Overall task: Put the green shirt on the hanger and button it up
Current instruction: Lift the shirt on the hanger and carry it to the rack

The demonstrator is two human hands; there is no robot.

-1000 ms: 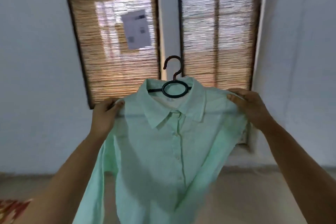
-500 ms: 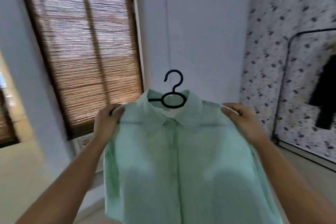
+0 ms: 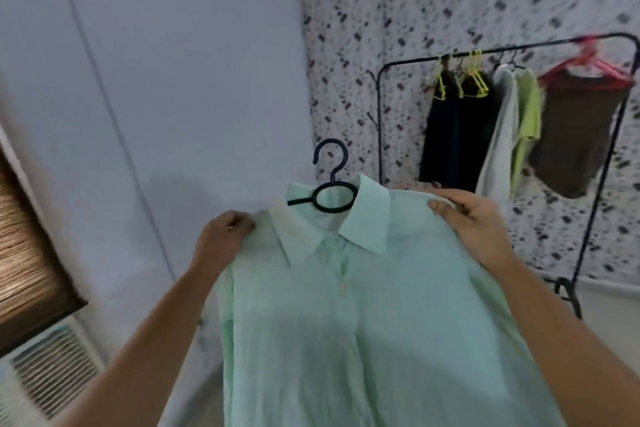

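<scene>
fingers point(image 3: 242, 220) of the left hand point(image 3: 221, 241) curl tight on the shirt point(image 3: 363, 322) at its nine o'clock shoulder; the right hand point(image 3: 474, 222) clamps the three o'clock shoulder the same way. shirt hangs on the hanger point(image 3: 332, 192), front closed, collar up, hook at twelve o'clock. a rack point(image 3: 485, 52) of clothes point(image 3: 568, 135) stands at two o'clock by the speckled wall.
</scene>
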